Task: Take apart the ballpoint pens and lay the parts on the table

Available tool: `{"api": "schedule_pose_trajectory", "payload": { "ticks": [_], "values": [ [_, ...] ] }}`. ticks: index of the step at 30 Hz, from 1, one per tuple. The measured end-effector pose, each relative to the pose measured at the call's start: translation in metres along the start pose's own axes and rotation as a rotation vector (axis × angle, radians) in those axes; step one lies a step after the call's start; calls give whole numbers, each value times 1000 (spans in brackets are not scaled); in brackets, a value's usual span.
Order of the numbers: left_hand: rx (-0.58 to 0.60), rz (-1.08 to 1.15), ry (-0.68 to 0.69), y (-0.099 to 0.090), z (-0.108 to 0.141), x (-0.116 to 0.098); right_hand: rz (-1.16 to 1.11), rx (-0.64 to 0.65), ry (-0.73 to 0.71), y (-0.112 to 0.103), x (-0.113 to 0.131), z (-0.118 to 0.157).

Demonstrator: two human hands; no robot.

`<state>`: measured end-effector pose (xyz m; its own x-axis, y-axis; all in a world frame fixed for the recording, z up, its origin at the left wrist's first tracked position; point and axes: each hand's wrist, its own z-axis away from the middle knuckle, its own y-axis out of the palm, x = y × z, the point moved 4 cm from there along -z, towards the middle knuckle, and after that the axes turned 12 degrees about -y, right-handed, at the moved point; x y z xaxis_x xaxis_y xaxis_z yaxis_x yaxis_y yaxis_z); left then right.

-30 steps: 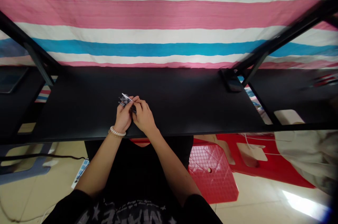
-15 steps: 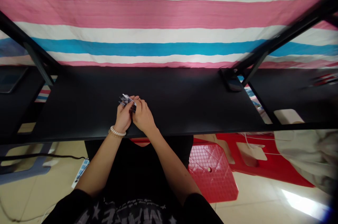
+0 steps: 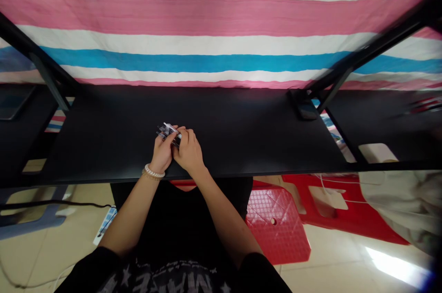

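Between the two hands, just beyond the near edge of a black tabletop (image 3: 103,141), a small dark-and-silver bundle (image 3: 168,132) sits at the fingertips, too small to identify. Its long axis slants from up-left, above the left hand (image 3: 161,154), down-right into the right hand (image 3: 188,152). Both hands are closed narrowly around it and touch each other. The right fingers (image 3: 184,135) cover its lower end, while its upper end pokes out past the left fingers (image 3: 169,129). Neither hand is clearly nearer, though the right covers more of it. A beaded bracelet (image 3: 154,172) circles the left wrist. Beyond the fingertips hangs a pink, white and blue striped tarp (image 3: 207,16); below the hands, past the table edge, a red plastic stool (image 3: 276,224) lies on the floor.
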<state>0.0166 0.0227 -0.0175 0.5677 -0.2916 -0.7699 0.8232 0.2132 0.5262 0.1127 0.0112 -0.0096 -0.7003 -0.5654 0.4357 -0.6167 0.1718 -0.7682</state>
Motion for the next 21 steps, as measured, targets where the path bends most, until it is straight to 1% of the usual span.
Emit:
{"api": "schedule_pose_trajectory", "payload": {
  "ticks": [11,15,21],
  "values": [
    [-28,-2,6,-2,-1,1,3,1,2,-1,0,0],
    [-39,-3,28,-1,-1,0,-1,-3,16,-1,0,0],
    [-24,-26,24,1,-1,-1,1,0,22,-1,0,-1]
  ]
}}
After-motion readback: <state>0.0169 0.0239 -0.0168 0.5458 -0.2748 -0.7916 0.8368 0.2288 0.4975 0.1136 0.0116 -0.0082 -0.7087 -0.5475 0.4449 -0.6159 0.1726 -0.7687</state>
